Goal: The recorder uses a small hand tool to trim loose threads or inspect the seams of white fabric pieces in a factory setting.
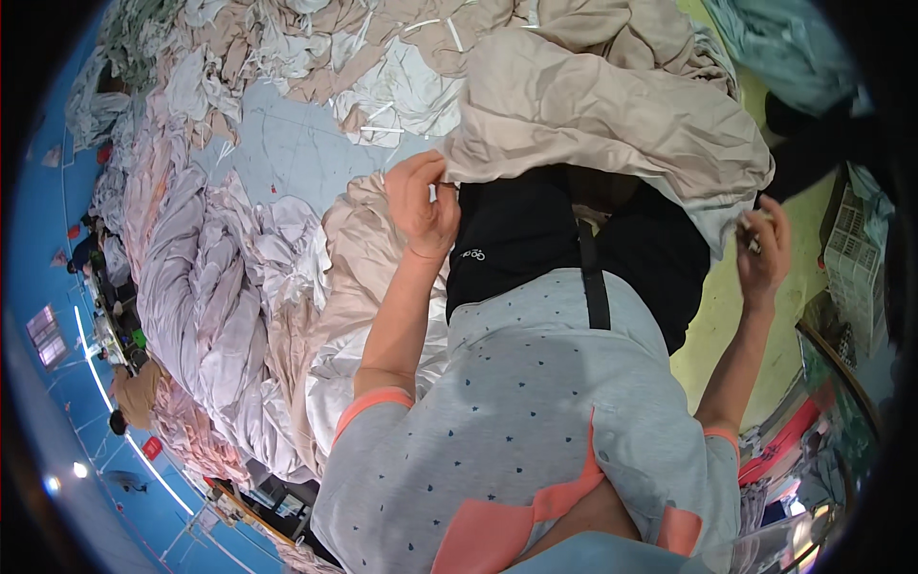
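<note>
- Left hand: fingers pinched on near left corner of beige cloth.
- Right hand: fingers closed on its right edge.
- Cloth spans gap between them, partly over black trousers.
- Lilac heap off left.
- White strips at far side.

1. Left of your left hand, you have a heap of twisted lilac-grey fabric.
2. Past that hand, toward the upper left, you see a blue-grey surface.
3. Beyond your right hand, farther up, you have pale green cloth.
4. Right of the same hand, you see a whitish grid-sided crate.
5. Well left of your left hand, lower down, you see a co-worker in brown.
</note>
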Motion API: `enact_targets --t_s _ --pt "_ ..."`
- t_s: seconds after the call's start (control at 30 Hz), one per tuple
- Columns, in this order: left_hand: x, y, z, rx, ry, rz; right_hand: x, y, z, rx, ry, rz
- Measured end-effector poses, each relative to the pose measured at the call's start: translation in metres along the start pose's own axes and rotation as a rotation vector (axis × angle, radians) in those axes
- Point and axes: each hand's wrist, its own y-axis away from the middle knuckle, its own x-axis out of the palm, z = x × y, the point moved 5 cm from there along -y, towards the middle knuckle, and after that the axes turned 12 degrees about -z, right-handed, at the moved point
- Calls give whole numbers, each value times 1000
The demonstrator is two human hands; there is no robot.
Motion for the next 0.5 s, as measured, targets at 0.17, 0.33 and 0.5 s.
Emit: enact_targets --t_s 0.17,0.33,0.5 --pt "-4 10 -10 -43 72 -8 50 7 106 -223 -358 137" --pt "-8 13 -33 -115 154 -15 121 -11 194 89 -816 270" --pt "3 15 -38 -293 241 75 138 -7 183 -23 -797 289"
